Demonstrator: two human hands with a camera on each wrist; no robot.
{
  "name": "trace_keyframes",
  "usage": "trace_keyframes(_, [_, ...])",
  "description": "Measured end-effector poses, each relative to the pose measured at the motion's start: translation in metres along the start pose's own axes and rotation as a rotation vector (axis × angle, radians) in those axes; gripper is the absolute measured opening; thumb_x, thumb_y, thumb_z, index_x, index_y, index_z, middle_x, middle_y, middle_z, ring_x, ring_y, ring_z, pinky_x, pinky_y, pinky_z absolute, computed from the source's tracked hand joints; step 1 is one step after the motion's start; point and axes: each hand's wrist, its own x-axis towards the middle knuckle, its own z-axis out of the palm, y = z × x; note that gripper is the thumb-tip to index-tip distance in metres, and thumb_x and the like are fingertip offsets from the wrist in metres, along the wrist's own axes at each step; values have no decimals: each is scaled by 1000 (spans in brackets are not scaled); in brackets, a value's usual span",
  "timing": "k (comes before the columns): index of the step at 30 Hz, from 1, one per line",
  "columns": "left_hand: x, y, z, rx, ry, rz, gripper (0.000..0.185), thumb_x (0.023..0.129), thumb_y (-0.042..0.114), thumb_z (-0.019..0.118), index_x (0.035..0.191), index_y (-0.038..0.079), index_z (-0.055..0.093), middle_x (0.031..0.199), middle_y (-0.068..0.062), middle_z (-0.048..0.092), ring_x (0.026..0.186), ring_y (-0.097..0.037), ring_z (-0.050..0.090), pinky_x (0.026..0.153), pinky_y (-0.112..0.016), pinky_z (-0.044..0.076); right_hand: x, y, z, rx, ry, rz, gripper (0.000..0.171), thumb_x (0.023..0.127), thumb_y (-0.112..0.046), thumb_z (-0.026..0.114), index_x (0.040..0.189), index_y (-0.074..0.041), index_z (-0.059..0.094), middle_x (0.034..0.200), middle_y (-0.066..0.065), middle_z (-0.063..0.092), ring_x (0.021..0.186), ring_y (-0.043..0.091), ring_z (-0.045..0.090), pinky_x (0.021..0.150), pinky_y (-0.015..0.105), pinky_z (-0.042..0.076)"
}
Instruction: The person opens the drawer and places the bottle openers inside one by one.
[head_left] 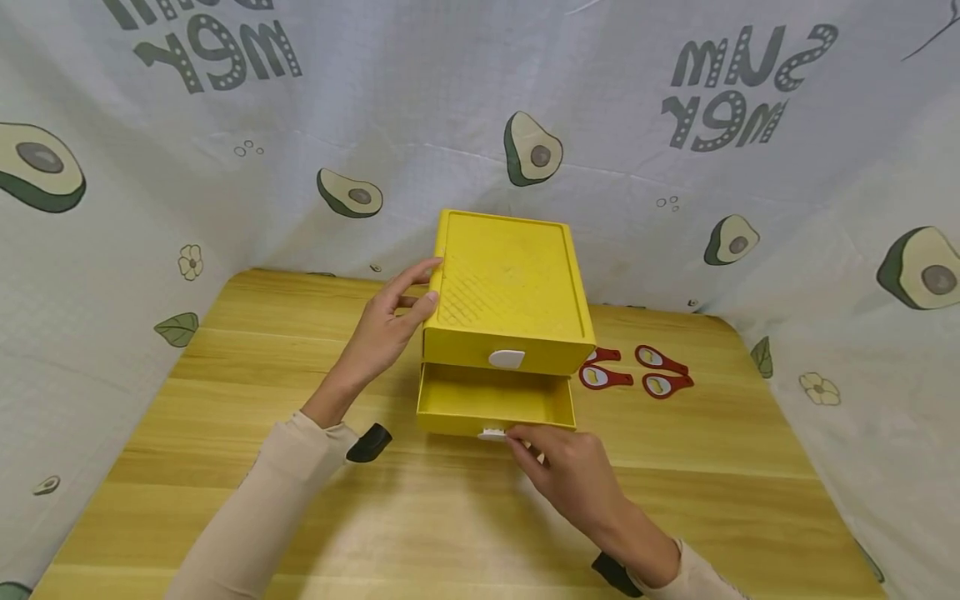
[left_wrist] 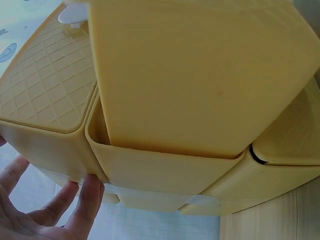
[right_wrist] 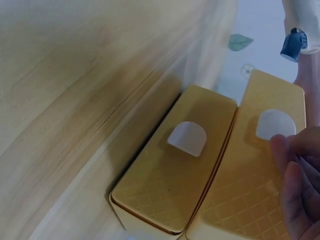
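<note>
L hand (head_left: pixel 386 325) braces the yellow two-drawer plastic box (head_left: pixel 506 292) at table centre, straight fingers flat vs its left wall. R hand (head_left: pixel 566 467) pinches the white tab (head_left: pixel 492 433) of the pulled-out, empty lower drawer (head_left: pixel 491 400). Prob. light, stiff, slick; tab's the spot to grip. Red openers (head_left: pixel 637 371) lie at right.

Four small red plastic openers with pale oval centres (head_left: pixel 637 371) at right on the wooden table (head_left: pixel 225 375), avocado-print white cloth backdrop (head_left: pixel 420 125) far behind.
</note>
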Motion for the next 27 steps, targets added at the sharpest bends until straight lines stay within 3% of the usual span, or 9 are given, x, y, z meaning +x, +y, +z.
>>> trace_keyframes(3, [0,0,0,9,-4,7,44,103,40,53,147,38,49,147,-3,48,116,-28,58,87,-46,49,-3,-1,0,3,-3,-6,1,85,-8,78,85,-8,77,79,-2,76,53,-3,56,51,9,43])
trace_keyframes(5, [0,0,0,7,-5,7,43,103,40,53,146,37,50,146,-2,48,115,-27,58,87,-47,49,-4,-2,-1,5,-5,-9,5,89,-11,75,85,-8,77,79,-2,76,53,-3,57,51,8,44])
trace_keyframes(8, [1,0,-1,1,-5,5,42,103,40,54,145,37,51,146,-2,48,114,-26,59,87,-46,49,-5,-5,-2,9,-9,-12,1,85,-7,77,85,-8,77,79,-1,76,53,-2,59,51,8,44])
trace_keyframes(12, [1,0,-1,-1,-3,1,42,103,41,54,145,37,51,145,-1,48,114,-25,60,86,-44,49,-6,-8,-3,7,-16,-10,18,72,0,83,85,-10,77,78,-2,76,53,-3,59,50,8,44])
trace_keyframes(27, [1,3,0,-19,-6,-25,45,102,39,57,146,34,51,147,-5,47,117,-28,59,91,-48,49,-14,-17,-6,47,-6,-50,21,69,2,83,86,-9,76,76,-3,75,58,-2,63,51,7,43])
